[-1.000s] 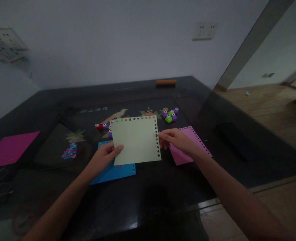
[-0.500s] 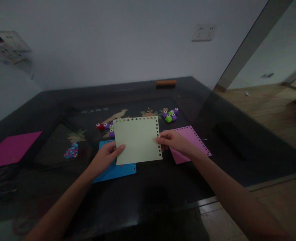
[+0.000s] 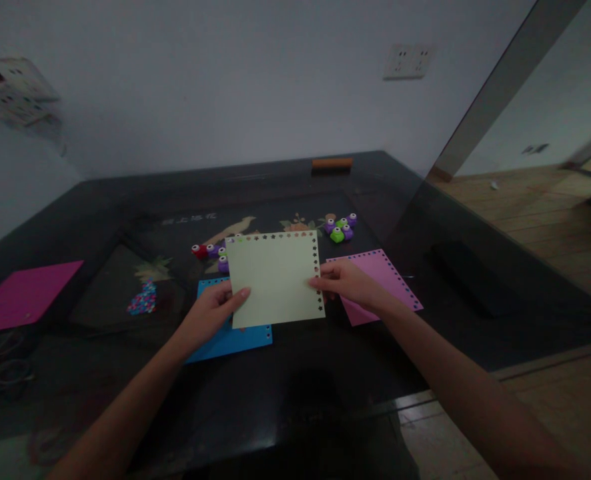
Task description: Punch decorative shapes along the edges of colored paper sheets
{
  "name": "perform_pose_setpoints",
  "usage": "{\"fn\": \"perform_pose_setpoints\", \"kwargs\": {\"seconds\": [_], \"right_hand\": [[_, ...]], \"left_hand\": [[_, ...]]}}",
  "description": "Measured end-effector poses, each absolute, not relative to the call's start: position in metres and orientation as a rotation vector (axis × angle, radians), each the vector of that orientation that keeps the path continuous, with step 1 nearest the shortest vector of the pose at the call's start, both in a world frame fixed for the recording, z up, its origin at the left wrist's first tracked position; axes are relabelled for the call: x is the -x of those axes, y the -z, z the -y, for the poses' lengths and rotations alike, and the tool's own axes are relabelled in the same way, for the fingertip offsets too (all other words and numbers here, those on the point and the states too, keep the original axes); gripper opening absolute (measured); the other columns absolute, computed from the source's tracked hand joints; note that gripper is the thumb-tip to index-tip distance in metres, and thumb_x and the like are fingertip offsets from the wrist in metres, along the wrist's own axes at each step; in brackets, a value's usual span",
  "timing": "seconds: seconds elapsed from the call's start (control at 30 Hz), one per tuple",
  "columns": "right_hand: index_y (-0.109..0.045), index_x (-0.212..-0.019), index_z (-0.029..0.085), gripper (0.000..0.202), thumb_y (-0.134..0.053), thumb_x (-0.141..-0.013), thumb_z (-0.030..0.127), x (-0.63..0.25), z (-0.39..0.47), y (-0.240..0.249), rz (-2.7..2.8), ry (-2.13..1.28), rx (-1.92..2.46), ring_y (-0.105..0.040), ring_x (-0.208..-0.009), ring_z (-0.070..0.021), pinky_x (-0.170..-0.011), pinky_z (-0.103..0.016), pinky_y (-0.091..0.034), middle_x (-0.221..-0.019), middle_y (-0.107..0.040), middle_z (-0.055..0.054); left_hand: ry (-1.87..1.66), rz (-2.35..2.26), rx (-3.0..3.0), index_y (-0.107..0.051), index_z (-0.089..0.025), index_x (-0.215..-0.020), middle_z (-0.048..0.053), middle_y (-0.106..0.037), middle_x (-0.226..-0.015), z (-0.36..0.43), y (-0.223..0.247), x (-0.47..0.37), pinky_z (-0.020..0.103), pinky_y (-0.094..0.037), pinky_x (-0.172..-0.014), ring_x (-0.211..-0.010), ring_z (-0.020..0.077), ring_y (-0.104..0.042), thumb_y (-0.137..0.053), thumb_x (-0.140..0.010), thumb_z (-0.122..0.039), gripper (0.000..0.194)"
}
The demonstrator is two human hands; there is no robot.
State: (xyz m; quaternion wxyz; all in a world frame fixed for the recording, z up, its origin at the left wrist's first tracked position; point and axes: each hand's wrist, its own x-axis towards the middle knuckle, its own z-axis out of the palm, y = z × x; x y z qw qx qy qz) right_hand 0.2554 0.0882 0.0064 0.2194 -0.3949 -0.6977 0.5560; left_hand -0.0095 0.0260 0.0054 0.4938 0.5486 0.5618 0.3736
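A pale yellow paper sheet (image 3: 275, 280), with star-shaped holes along its top and right edges, is held up above the dark table (image 3: 295, 380). My left hand (image 3: 213, 310) pinches its left edge, thumb on the front. At the right edge, my right hand (image 3: 345, 281) grips the sheet between thumb and fingers. Behind and below the sheet lies a blue paper (image 3: 235, 342), partly covered by it and by my left hand. A pink paper (image 3: 388, 283) with punched holes rests on the table under my right hand.
Purple and green eye-topped pieces (image 3: 339, 230) sit behind the pink paper; red and purple ones (image 3: 205, 251) are left of the yellow sheet. Further left are a small multicoloured heap (image 3: 143, 300) and a magenta sheet (image 3: 28, 297). A brown bar (image 3: 332, 163) lies near the wall.
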Motion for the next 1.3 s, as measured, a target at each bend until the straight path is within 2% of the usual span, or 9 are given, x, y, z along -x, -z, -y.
{"fn": "perform_pose_setpoints", "kwargs": {"seconds": [0.13, 0.4, 0.57, 0.63, 0.73, 1.0, 1.17, 1.3], "right_hand": [[-0.061, -0.068, 0.016, 0.025, -0.064, -0.078, 0.038, -0.255, -0.089, -0.005, 1.963, -1.542, 1.137, -0.051, -0.053, -0.0100, -0.051, -0.024, -0.035, -0.059, -0.059, 0.000], [-0.063, -0.067, 0.016, 0.018, -0.068, -0.073, 0.032, -0.253, -0.088, -0.003, 1.881, -1.609, 1.170, -0.054, -0.055, -0.0110, -0.052, -0.023, -0.039, -0.061, -0.062, 0.000], [-0.067, -0.074, 0.016, 0.016, -0.069, -0.071, 0.031, -0.256, -0.093, 0.001, 1.803, -1.662, 1.147, -0.058, -0.059, -0.0131, -0.058, -0.026, -0.044, -0.068, -0.067, -0.003], [-0.069, -0.078, 0.015, 0.018, -0.069, -0.071, 0.031, -0.258, -0.095, 0.002, 1.754, -1.676, 1.148, -0.060, -0.062, -0.0144, -0.060, -0.028, -0.046, -0.074, -0.069, -0.005], [-0.069, -0.077, 0.014, 0.018, -0.070, -0.070, 0.031, -0.261, -0.098, 0.004, 1.690, -1.657, 1.173, -0.061, -0.061, -0.0150, -0.059, -0.029, -0.048, -0.074, -0.070, -0.007], [-0.069, -0.075, 0.014, 0.014, -0.070, -0.069, 0.027, -0.262, -0.100, 0.001, 1.637, -1.579, 1.164, -0.063, -0.066, -0.0175, -0.062, -0.032, -0.050, -0.075, -0.071, -0.008], [-0.069, -0.077, 0.013, 0.016, -0.070, -0.069, 0.026, -0.264, -0.105, 0.002, 1.650, -1.493, 1.183, -0.062, -0.063, -0.0168, -0.059, -0.031, -0.049, -0.075, -0.071, -0.007], [-0.069, -0.075, 0.013, 0.013, -0.069, -0.068, 0.023, -0.265, -0.106, 0.004, 1.638, -1.484, 1.158, -0.060, -0.059, -0.0148, -0.058, -0.030, -0.048, -0.074, -0.071, -0.007]], "left_hand": [[-0.885, -1.387, -1.356, -0.066, -0.017, -0.081, 0.002, -0.069, -0.068, -0.027, -0.003, 0.012, 0.027, -0.049, -0.052, -0.059, 0.0182, -0.061, -0.066, -0.071, -0.052, 0.036], [-0.832, -1.381, -1.459, -0.064, -0.017, -0.081, 0.003, -0.070, -0.076, -0.026, -0.005, 0.010, 0.028, -0.049, -0.060, -0.069, 0.0194, -0.062, -0.060, -0.075, -0.050, 0.034], [-0.848, -1.436, -1.656, -0.059, -0.018, -0.068, -0.002, -0.058, -0.057, -0.030, -0.004, 0.015, 0.024, -0.041, -0.050, -0.053, 0.0136, -0.052, -0.050, -0.083, -0.046, 0.033], [-0.860, -1.451, -1.709, -0.059, -0.018, -0.069, -0.002, -0.058, -0.057, -0.034, -0.002, 0.019, 0.024, -0.042, -0.053, -0.053, 0.0136, -0.052, -0.047, -0.085, -0.044, 0.033], [-0.935, -1.517, -1.707, -0.062, -0.017, -0.079, 0.001, -0.064, -0.067, -0.040, 0.001, 0.029, 0.026, -0.046, -0.061, -0.062, 0.0160, -0.060, -0.046, -0.086, -0.042, 0.030], [-1.045, -1.946, -1.805, -0.064, -0.018, -0.088, 0.006, -0.071, -0.089, -0.056, 0.018, 0.070, 0.032, -0.048, -0.079, -0.084, 0.0223, -0.066, -0.047, -0.084, -0.042, 0.030], [-1.012, -2.142, -1.809, -0.061, -0.018, -0.098, 0.009, -0.068, -0.102, -0.066, 0.019, 0.092, 0.035, -0.048, -0.083, -0.093, 0.0236, -0.063, -0.046, -0.083, -0.033, 0.026], [-0.971, -2.250, -1.851, -0.056, -0.015, -0.111, 0.013, -0.061, -0.112, -0.082, 0.018, 0.103, 0.040, -0.046, -0.088, -0.098, 0.0263, -0.060, -0.051, -0.078, -0.027, 0.035]]}}
